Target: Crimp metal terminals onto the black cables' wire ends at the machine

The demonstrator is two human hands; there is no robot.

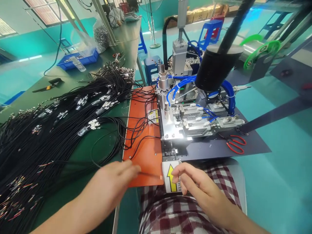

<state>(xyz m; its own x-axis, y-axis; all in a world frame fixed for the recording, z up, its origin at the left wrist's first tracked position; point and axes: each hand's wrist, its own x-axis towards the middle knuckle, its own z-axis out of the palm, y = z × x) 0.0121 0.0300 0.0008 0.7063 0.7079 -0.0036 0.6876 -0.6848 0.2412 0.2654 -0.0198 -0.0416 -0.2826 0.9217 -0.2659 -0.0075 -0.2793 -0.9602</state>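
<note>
Cable (151, 175) pinched by left hand (113, 178) crosses orange plate (145, 157); right hand (201, 188) gapes beyond edge.

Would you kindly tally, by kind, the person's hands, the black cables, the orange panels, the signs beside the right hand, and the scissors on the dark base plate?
Left hand and right hand: 2
Orange panel: 1
Yellow-arrow sign: 1
Red-handled scissors: 1
Total: 5, leaving out the black cables, which overlap too much to count
</note>
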